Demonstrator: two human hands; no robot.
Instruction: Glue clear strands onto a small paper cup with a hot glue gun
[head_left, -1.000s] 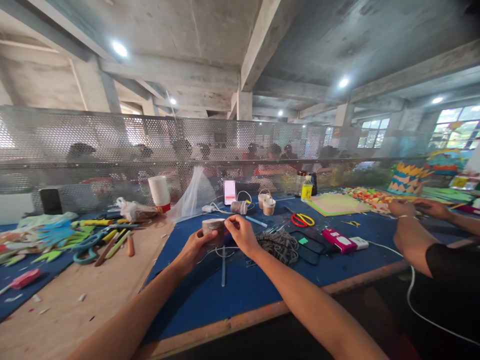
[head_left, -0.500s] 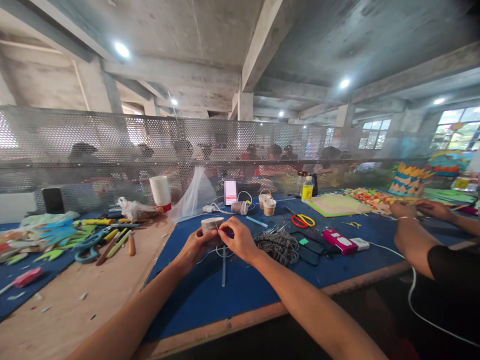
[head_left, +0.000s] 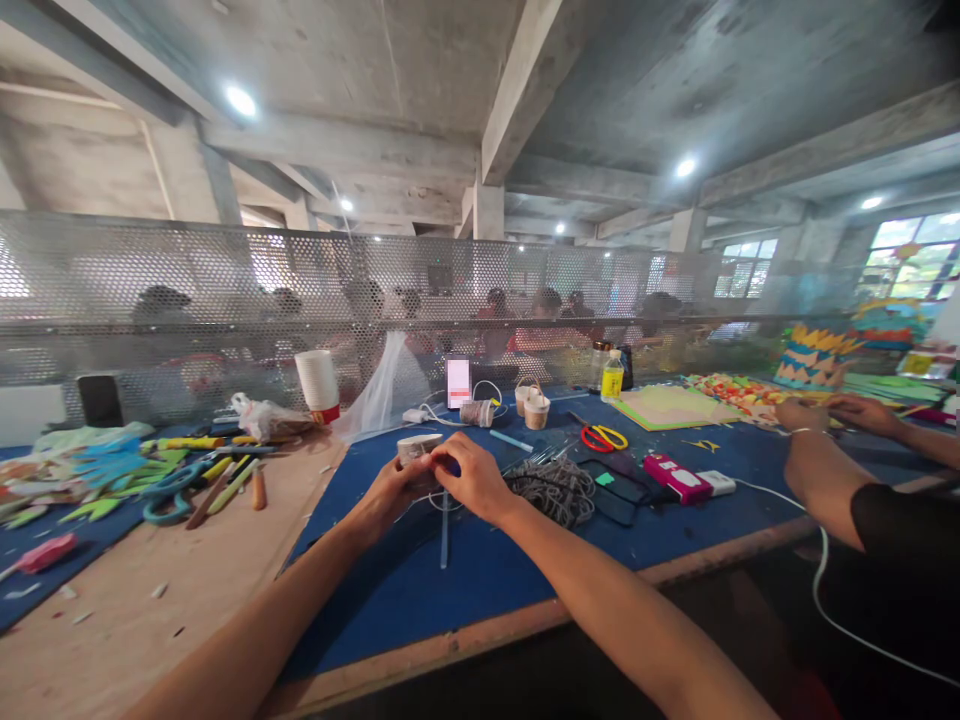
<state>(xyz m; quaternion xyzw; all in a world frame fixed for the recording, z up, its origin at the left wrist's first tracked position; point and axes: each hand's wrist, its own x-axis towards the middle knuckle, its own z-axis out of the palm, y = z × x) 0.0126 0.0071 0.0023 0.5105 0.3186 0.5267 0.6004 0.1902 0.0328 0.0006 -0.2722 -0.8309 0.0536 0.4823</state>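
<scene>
My left hand (head_left: 391,492) is closed around a small paper cup (head_left: 417,447) with greyish cord wrapped on its side. Against the cup's right side, my right hand (head_left: 471,478) has thumb and fingertips pinched together; what is between them is too small to make out. Beneath the hands, a translucent glue stick (head_left: 445,540) and a thin white cable lie on the blue mat (head_left: 375,610). A tangle of grey cord (head_left: 551,490) sits just right of my right hand. Behind the hands stand two small cups with handles (head_left: 535,411) and a cord-wrapped spool lying sideways (head_left: 475,413).
Red and yellow scissors (head_left: 602,438), a magenta box (head_left: 677,479) and a glue bottle (head_left: 613,377) lie or stand to the right. A co-worker's hands (head_left: 806,414) are at far right. Leftward are blue scissors (head_left: 169,492), tools and stacked paper cups (head_left: 316,382). A perforated screen (head_left: 420,270) closes the back.
My right hand has shifted slightly, its fingers now more curled together at the cup's side. The cup is tilted slightly differently in my left hand. The view has moved a little.
</scene>
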